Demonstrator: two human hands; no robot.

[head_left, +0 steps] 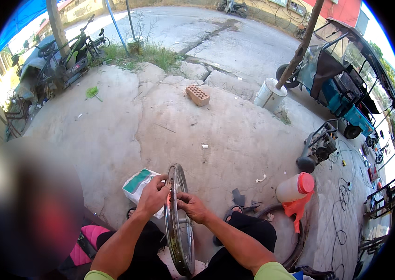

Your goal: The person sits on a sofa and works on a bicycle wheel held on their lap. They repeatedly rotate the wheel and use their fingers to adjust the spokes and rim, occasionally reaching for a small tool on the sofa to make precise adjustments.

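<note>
A spoked metal wheel rim without a tyre stands upright between my knees, seen nearly edge-on. My left hand is closed at its upper left side, the fingertips pinched against the rim edge. From the other side my right hand grips the rim, fingers curled at its edge near the spokes. A small orange-red strip shows on the rim between the two hands; what it is I cannot make out. Behind my left hand lies a white and green package, partly covered by that hand.
Right of my leg, a dark tyre lies beside a jar with a red lid and an orange-red bag. An air compressor, cables, and a blue three-wheeler stand farther right. Ahead are a perforated brick and white bucket. A blur covers the lower left.
</note>
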